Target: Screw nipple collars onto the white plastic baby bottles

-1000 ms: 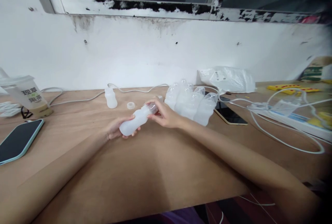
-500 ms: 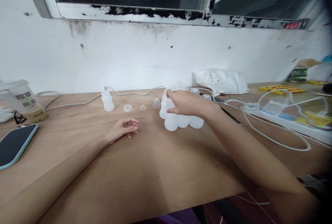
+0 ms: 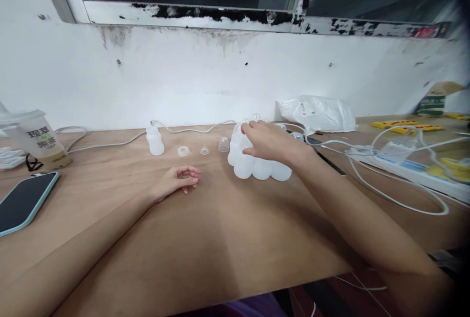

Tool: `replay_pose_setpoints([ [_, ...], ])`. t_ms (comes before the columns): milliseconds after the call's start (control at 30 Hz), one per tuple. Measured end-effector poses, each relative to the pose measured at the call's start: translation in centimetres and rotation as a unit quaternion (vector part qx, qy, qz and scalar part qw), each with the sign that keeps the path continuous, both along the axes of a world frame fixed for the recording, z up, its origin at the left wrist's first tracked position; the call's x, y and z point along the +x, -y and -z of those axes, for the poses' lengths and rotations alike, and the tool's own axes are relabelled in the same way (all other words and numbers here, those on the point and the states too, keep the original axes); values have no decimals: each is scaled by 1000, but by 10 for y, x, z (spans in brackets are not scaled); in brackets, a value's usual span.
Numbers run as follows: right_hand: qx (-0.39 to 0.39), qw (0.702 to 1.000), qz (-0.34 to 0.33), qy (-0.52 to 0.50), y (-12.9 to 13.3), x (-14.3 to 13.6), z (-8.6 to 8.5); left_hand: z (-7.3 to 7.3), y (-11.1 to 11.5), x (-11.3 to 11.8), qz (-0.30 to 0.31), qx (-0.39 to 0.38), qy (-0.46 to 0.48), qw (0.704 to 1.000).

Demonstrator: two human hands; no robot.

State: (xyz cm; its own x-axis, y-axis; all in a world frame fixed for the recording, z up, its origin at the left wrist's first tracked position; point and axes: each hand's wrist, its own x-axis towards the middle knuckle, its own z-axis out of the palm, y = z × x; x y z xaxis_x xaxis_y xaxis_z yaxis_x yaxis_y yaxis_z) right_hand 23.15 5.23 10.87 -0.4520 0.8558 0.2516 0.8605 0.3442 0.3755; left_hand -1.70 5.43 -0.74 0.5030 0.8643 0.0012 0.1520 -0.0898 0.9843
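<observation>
My left hand [image 3: 180,180] rests on the table with its fingers loosely curled and apart, holding nothing. My right hand [image 3: 266,140] reaches over a cluster of white bottles [image 3: 244,166], thumb and fingers spread; nothing shows between them, and its fingertips are over the bottles' tops. A single white bottle [image 3: 155,142] stands upright at the left near the wall. Between it and the cluster lie a white ring [image 3: 183,151], a small clear nipple-shaped piece [image 3: 204,149] and a clear dome cap [image 3: 223,144]. More clear domes show behind my right hand.
On the left are a drink cup [image 3: 44,143] and a phone [image 3: 27,202]. A plastic bag [image 3: 319,114] lies by the wall. White cables and a power strip [image 3: 411,163] occupy the right side, with yellow items [image 3: 406,126] behind.
My right hand has shifted slightly back over the cluster, its fingers now spread wider. The whole view has moved a little; my left hand remains in place on the table.
</observation>
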Motion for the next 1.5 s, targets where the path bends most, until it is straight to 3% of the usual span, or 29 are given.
replay_pose_setpoints([
  [333, 41, 999, -23, 17, -4, 0, 3, 3, -4, -2, -3, -14, -4, 1000],
  [600, 31, 999, -6, 22, -1, -1, 7, 4, -4, -1, -2, -14, -5, 1000],
  [767, 109, 992, -56, -5, 13, -12, 7, 7, -3, -1, 12, 24, -32, 999],
  [867, 76, 984, -155, -40, 19, -29, 25, 6, 0, -4, 11, 144, -102, 984],
  [933, -1, 973, -220, -68, 18, -42, 51, 5, 2, -6, 0, 274, -200, 941],
  [1000, -83, 965, -226, -102, 12, -52, 82, 6, 2, -9, -13, 359, -310, 880],
  [1067, -157, 955, -215, -132, 5, -59, 110, 8, 1, -11, -14, 371, -388, 844],
  [1133, -185, 946, -209, -166, -1, -62, 126, 11, -1, -13, -3, 356, -422, 834],
  [1233, -188, 935, -225, -199, -5, -62, 133, 14, -4, -13, 4, 360, -422, 832],
  [1500, -179, 933, -235, -205, -4, -62, 128, 13, -2, -12, -12, 365, -412, 835],
])
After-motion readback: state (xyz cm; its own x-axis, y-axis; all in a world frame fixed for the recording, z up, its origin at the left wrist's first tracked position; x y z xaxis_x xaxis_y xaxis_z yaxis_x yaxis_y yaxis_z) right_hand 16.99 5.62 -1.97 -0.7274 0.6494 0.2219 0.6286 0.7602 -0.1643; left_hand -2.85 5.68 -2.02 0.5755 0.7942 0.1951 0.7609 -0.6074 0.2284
